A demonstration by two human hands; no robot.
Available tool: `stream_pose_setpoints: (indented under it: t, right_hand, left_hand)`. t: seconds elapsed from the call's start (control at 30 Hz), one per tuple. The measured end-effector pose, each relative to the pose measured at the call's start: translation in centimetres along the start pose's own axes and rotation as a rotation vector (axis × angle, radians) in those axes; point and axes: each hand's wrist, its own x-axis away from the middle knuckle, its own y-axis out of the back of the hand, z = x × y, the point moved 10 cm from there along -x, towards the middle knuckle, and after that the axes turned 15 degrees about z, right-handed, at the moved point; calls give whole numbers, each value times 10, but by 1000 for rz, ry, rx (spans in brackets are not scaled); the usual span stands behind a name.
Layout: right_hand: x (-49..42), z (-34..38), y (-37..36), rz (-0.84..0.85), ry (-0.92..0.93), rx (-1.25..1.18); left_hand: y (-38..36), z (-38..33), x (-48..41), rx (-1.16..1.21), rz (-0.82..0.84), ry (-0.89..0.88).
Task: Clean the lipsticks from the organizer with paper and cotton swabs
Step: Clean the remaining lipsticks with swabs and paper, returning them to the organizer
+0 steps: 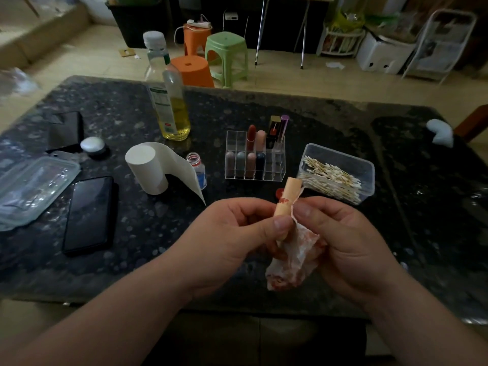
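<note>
The dark speckled table (343, 114) carries a clear plastic box (34, 188) and a black phone (89, 215) by its left edge. Toward the middle stand a paper roll (148, 167), an oil bottle (169, 101) and the organizer (254, 165), with lipsticks upright in its cells. A tub of cotton swabs (338, 173) sits nearer the right edge. Over the near edge the left hand (237, 233) grips a peach lipstick (289, 196), and the right hand (343, 233) pinches red-stained paper (293, 257) against it. Beyond the far edge, an orange stool (192, 71) and a green stool (227, 56) stand on pale floor.

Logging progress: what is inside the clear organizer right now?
The organizer holds four lipsticks in its front row and four taller ones behind. The rear ones' lower ends are hidden by the front row.
</note>
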Motion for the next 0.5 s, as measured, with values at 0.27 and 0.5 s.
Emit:
stream_pose_setpoints:
  t: [0.27,0.5]
  right_hand:
    - [1,1,-10,189,-75,84]
    - [3,-9,-4,4,-83,19]
  left_hand:
    - [-13,0,4,97,139,100]
    - [8,-10,7,-236,-31,131]
